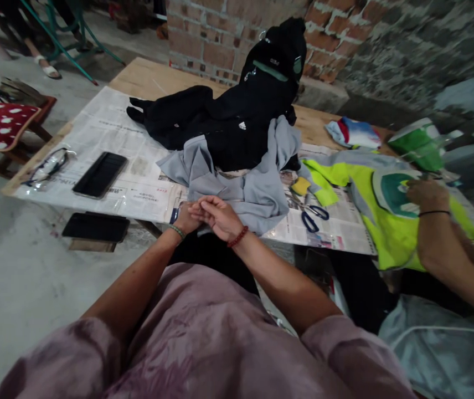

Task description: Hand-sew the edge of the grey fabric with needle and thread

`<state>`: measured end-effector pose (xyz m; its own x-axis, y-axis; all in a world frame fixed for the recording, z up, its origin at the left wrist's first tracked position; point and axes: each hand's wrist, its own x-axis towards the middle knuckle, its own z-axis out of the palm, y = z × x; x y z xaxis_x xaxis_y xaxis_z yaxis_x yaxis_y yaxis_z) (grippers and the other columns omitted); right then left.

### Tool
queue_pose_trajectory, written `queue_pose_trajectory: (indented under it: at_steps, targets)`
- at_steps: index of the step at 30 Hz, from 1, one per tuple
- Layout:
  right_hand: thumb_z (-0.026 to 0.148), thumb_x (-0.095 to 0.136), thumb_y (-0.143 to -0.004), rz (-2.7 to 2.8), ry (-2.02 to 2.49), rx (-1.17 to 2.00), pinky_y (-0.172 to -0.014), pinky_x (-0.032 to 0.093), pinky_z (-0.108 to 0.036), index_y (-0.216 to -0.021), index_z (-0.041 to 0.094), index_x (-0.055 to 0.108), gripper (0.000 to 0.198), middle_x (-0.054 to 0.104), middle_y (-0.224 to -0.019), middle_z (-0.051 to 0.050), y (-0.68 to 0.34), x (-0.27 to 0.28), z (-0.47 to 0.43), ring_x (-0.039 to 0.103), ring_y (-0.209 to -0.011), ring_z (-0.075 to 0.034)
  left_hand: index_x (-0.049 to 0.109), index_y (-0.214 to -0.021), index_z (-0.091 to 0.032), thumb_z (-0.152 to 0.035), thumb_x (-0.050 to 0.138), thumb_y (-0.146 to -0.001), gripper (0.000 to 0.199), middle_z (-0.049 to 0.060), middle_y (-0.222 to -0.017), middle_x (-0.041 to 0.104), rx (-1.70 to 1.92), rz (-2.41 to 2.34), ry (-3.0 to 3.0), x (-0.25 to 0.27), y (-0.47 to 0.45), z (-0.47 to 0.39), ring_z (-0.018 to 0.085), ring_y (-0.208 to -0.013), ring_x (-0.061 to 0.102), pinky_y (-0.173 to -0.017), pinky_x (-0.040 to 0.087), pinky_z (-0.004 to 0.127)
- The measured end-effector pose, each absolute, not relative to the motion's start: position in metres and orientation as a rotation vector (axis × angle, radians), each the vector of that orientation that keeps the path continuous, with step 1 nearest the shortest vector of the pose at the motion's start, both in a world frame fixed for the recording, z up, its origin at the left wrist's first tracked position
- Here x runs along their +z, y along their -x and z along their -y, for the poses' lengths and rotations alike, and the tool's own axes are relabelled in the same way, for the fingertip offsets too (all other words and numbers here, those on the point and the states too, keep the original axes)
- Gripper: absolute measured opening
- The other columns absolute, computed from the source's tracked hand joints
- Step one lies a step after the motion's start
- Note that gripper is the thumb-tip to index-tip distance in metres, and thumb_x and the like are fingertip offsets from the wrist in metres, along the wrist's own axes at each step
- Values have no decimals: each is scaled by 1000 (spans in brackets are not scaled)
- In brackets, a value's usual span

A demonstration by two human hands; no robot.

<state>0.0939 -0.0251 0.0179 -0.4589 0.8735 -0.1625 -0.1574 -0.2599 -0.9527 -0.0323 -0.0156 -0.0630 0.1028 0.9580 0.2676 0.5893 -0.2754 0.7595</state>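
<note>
At the table's near edge, my left hand (187, 218) and my right hand (221, 219) meet, fingertips pinched together. Whatever is between them, if anything, is too small to make out. Right behind them a grey cloth (257, 194) lies crumpled, and my hands are against or just above its front edge; contact is unclear. A black jacket (237, 130) is heaped beyond the cloth. To the right of my hands rest scissors (315, 217) with dark blue handles, with a small yellow piece (300, 185) near them.
Newspaper (145, 197) covers the table. Left of me lie a black phone (101, 174) and eyeglasses (49, 167); another phone (96, 227) sits lower, beyond the edge. At right, a co-worker's hand (428, 195) holds an iron (397, 191) on a yellow-green garment (390, 241).
</note>
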Motion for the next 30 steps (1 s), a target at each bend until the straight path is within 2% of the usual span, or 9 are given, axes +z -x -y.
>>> queue_pose_trajectory:
  at_steps: [4, 6, 10, 14, 18, 20, 27, 30]
  targets:
    - [29, 49, -84, 2009, 1004, 858, -90, 48, -33, -86, 19, 60, 15, 67, -92, -3, -135, 33, -15, 61, -92, -15, 66, -70, -18, -33, 59, -75, 17, 0, -70, 64, 968, -1474, -2017, -54, 33, 21, 13, -67, 57, -67, 42, 24]
    - [29, 46, -86, 2196, 943, 470, -95, 45, -36, -89, 19, 61, 18, 66, -97, -5, -164, 49, -38, 60, -98, -16, 66, -70, -18, -33, 58, -76, 18, 0, -71, 65, 948, -1475, -2052, -52, 33, 22, 12, -68, 58, -67, 41, 23]
    - [28, 41, -90, 2269, 883, 5, -104, 38, -42, -95, 18, 61, 23, 63, -105, -8, -215, 87, -75, 55, -109, -18, 67, -70, -18, -33, 58, -77, 18, -1, -71, 65, 959, -1476, -2062, -53, 33, 20, 11, -66, 57, -66, 41, 23]
    - [28, 39, -92, 2310, 928, -209, -106, 34, -41, -97, 18, 61, 25, 63, -107, -8, -247, 124, -99, 53, -114, -17, 68, -72, -18, -33, 59, -76, 18, -1, -71, 65, 961, -1457, -2057, -54, 33, 19, 11, -66, 56, -66, 41, 22]
    - [23, 37, -91, 2336, 1050, -417, -105, 34, -39, -100, 17, 62, 27, 62, -112, -11, -264, 153, -109, 52, -114, -17, 68, -72, -18, -33, 58, -76, 19, -1, -70, 65, 958, -1453, -2038, -52, 33, 19, 11, -65, 56, -66, 41, 22]
    - [24, 35, -92, 2331, 1091, -477, -105, 34, -39, -102, 20, 61, 28, 62, -110, -10, -270, 165, -110, 52, -113, -17, 68, -72, -18, -34, 58, -76, 19, -1, -70, 65, 950, -1462, -2030, -51, 33, 20, 11, -66, 56, -66, 41, 22]
    - [33, 39, -92, 2240, 1108, -444, -106, 34, -39, -93, 29, 58, 20, 62, -100, -3, -293, 190, -113, 51, -116, -19, 68, -73, -18, -34, 59, -76, 18, 0, -72, 65, 931, -1483, -2027, -50, 33, 20, 11, -66, 57, -66, 41, 23]
    - [32, 37, -91, 2243, 1156, -462, -105, 35, -40, -92, 28, 58, 22, 62, -98, -3, -297, 195, -113, 52, -115, -21, 68, -72, -19, -33, 59, -76, 17, -1, -72, 66, 934, -1487, -2027, -49, 32, 21, 11, -65, 57, -66, 41, 22]
